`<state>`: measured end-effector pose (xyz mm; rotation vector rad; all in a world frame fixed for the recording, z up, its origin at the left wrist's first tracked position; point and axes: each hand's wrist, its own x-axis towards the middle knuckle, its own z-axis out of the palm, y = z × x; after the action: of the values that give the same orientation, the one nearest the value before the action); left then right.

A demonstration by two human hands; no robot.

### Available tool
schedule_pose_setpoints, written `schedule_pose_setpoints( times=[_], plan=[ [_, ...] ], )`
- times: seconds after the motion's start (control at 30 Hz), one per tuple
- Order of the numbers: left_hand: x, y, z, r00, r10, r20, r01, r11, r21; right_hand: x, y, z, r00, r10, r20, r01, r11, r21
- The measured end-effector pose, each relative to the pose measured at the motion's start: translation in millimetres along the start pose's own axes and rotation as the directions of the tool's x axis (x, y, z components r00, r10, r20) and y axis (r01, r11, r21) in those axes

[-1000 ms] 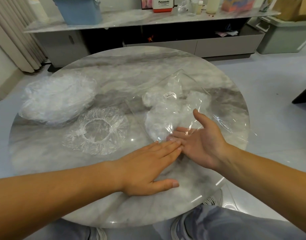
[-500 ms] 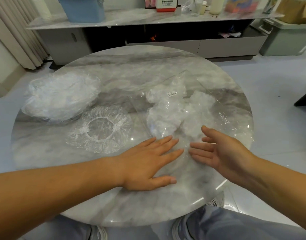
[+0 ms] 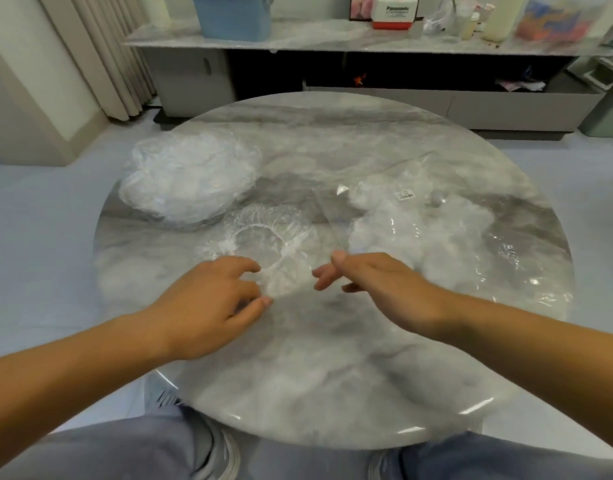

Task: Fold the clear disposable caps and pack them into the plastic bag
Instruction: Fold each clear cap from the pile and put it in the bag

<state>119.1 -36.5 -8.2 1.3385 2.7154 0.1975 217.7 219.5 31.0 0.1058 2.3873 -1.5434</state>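
Cap (image 3: 291,233) edge in left grip (image 3: 211,306) (pinched)

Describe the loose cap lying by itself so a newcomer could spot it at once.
On the round marble table, look between the heaped pile of caps at left and the stuffed plastic bag at right. The single cap lies flat there, just ahead of the left hand. Alone among them it is spread open, showing its gathered elastic ring.
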Motion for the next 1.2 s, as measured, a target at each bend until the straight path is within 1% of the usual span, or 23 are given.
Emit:
schedule_pose_setpoints(
  times=[0.07, 0.13, 0.2, 0.27, 0.33, 0.4, 0.47, 0.53, 0.6, 0.67, 0.73, 0.8, 0.83, 0.9, 0.97, 1.03, 1.1, 1.2],
  plan=[
    [-13, -12, 6, 0.997, 0.017, 0.078, -0.015, 0.999, -0.029, 17, 0, 12, 0.991, -0.059, 0.118, 0.081, 0.979, -0.186],
    [-19, -19, 12, 0.987, 0.070, 0.147, -0.064, 0.997, -0.042, 27, 3, 22, 0.973, -0.080, 0.216, 0.158, 0.914, -0.373],
    [-25, -27, 17, 0.981, 0.123, 0.147, -0.121, 0.992, -0.025, 33, 12, 28, 0.958, -0.064, 0.280, 0.197, 0.854, -0.481],
    [-28, -33, 22, 0.976, 0.188, 0.107, -0.192, 0.981, 0.027, 36, 21, 31, 0.951, -0.081, 0.299, 0.245, 0.785, -0.570],
    [-30, -38, 23, 0.966, 0.241, 0.096, -0.249, 0.965, 0.084, 33, 27, 33, 0.938, -0.155, 0.311, 0.327, 0.696, -0.640],
    [-32, -40, 20, 0.957, 0.277, 0.082, -0.285, 0.953, 0.101, 27, 29, 33, 0.926, -0.189, 0.327, 0.370, 0.631, -0.682],
    [-35, -40, 17, 0.949, 0.312, 0.056, -0.316, 0.945, 0.087, 19, 31, 32, 0.918, -0.204, 0.341, 0.393, 0.594, -0.702],
    [-40, -37, 16, 0.946, 0.321, 0.038, -0.322, 0.946, 0.034, 13, 32, 31, 0.907, -0.236, 0.348, 0.419, 0.574, -0.703],
    [-45, -33, 14, 0.954, 0.298, 0.028, -0.294, 0.951, -0.094, 8, 32, 30, 0.896, -0.299, 0.328, 0.444, 0.594, -0.671],
    [-47, -30, 14, 0.968, 0.248, 0.023, -0.234, 0.938, -0.256, 7, 32, 30, 0.887, -0.370, 0.276, 0.459, 0.642, -0.615],
    [-44, -27, 13, 0.989, 0.144, 0.043, -0.116, 0.912, -0.394, 8, 30, 31, 0.904, -0.385, 0.185, 0.423, 0.747, -0.512],
    [-40, -23, 12, 0.999, -0.004, 0.049, 0.031, 0.833, -0.553, 10, 25, 32, 0.946, -0.313, 0.079, 0.319, 0.869, -0.379],
    [-37, -21, 11, 0.995, -0.084, 0.050, 0.096, 0.771, -0.629, 12, 22, 33, 0.963, -0.266, 0.038, 0.264, 0.909, -0.322],
    [-33, -16, 9, 0.975, -0.206, 0.080, 0.198, 0.653, -0.731, 16, 16, 36, 0.982, -0.187, -0.015, 0.177, 0.952, -0.252],
    [-30, -15, 9, 0.952, -0.276, 0.133, 0.274, 0.575, -0.771, 21, 8, 39, 0.988, -0.149, -0.044, 0.134, 0.959, -0.248],
    [-27, -16, 9, 0.930, -0.325, 0.171, 0.329, 0.531, -0.781, 28, 2, 42, 0.992, -0.117, -0.049, 0.100, 0.959, -0.265],
    [-25, -17, 9, 0.914, -0.362, 0.185, 0.362, 0.516, -0.776, 35, 2, 45, 0.996, -0.069, -0.055, 0.052, 0.963, -0.264],
    [-23, -20, 11, 0.896, -0.398, 0.197, 0.402, 0.538, -0.741, 45, 9, 51, 0.995, -0.006, -0.100, -0.023, 0.958, -0.286]
  ],
)
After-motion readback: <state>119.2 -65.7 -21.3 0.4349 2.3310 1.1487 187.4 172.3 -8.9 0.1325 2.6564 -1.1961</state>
